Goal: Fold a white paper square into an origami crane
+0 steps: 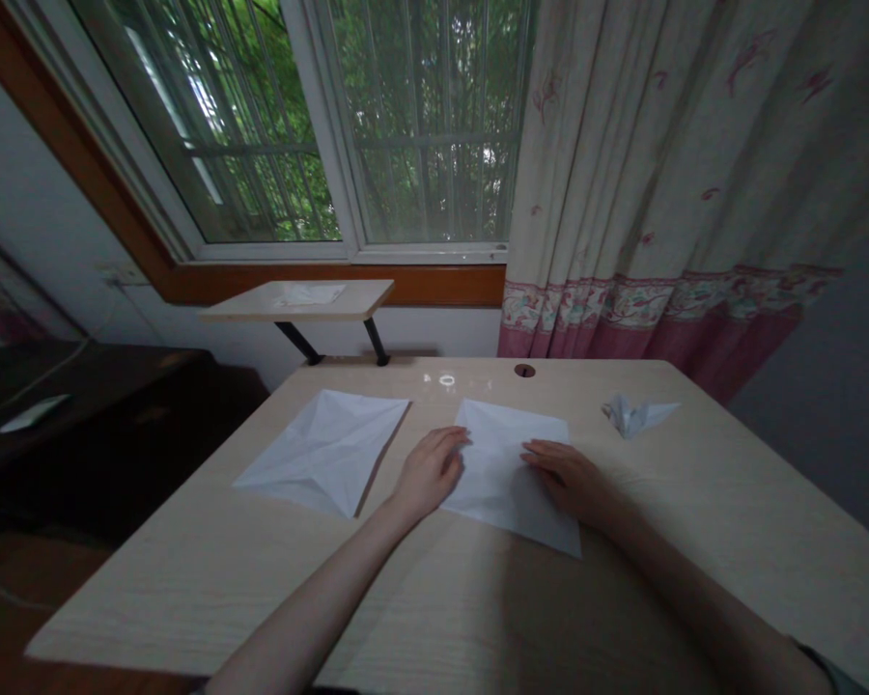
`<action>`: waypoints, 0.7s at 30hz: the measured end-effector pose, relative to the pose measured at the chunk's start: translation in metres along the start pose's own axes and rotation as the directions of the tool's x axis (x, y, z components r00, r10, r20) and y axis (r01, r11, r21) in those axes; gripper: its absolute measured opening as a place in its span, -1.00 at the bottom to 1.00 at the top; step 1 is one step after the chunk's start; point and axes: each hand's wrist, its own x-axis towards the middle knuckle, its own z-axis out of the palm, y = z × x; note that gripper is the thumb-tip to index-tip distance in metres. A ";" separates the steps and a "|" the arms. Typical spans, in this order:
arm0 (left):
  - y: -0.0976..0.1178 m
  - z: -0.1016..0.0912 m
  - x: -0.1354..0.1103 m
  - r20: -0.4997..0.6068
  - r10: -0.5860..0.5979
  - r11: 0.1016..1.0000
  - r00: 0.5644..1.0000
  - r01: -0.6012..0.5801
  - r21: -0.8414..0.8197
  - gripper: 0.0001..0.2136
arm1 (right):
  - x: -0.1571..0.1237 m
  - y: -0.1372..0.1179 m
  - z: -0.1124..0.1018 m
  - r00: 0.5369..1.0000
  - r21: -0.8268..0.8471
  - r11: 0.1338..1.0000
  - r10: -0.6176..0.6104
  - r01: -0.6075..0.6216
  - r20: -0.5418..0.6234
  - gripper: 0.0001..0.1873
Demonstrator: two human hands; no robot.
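A white sheet of paper [496,483] with faint creases lies flat on the wooden table between my hands. My left hand [433,468] rests on its left edge, fingers stretched out toward the middle. On the right side of the same sheet, my right hand [566,478] lies with its fingers extended and pointing left. Neither hand grips anything. Left of my left hand is a second white sheet [325,449], crossed by fold lines and slightly raised at its edges. A small folded paper crane [633,415] sits beyond my right hand.
The pale wooden table [434,608] has a round cable hole [524,371] at its back edge. A raised shelf [250,301] on black legs bears some white paper [310,294]. Behind are a barred window and a long curtain [623,193]. A dark bench [116,386] stands at left.
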 end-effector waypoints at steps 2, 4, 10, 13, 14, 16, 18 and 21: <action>0.005 -0.001 -0.001 0.142 0.038 0.998 0.989 -0.029 -0.060 -0.72 | 0.000 0.000 0.001 1.000 0.007 1.000 0.019 -0.019 -0.003 -0.58; 0.009 -0.003 -0.002 0.258 0.081 0.994 0.963 -0.061 -0.086 -0.69 | 0.001 0.000 0.000 0.999 0.007 0.999 0.034 -0.034 0.019 -0.56; 0.013 -0.004 -0.001 0.381 0.134 0.991 0.915 -0.131 -0.035 -0.30 | 0.006 -0.004 -0.004 0.980 -0.073 0.996 0.072 -0.059 0.183 -0.52; 0.012 -0.003 -0.001 0.374 0.131 0.991 0.918 -0.134 -0.018 -0.33 | 0.007 -0.006 -0.003 0.969 -0.133 0.987 0.113 -0.085 0.221 -0.51; 0.012 -0.002 -0.001 0.367 0.132 0.991 0.921 -0.136 -0.016 -0.37 | 0.007 -0.006 -0.002 0.967 -0.149 0.985 0.124 -0.092 0.223 -0.51; 0.011 -0.001 -0.001 0.353 0.137 0.990 0.926 -0.141 -0.016 -0.46 | 0.007 -0.006 -0.001 0.966 -0.168 0.981 0.135 -0.098 0.221 -0.51; 0.009 -0.001 0.000 0.343 0.141 0.989 0.929 -0.144 -0.017 -0.53 | 0.006 -0.004 0.000 0.966 -0.170 0.980 0.136 -0.100 0.218 -0.50; 0.008 0.000 0.000 0.330 0.144 0.989 0.933 -0.145 -0.020 -0.59 | 0.005 -0.001 0.000 0.966 -0.146 0.984 0.132 -0.101 0.221 -0.50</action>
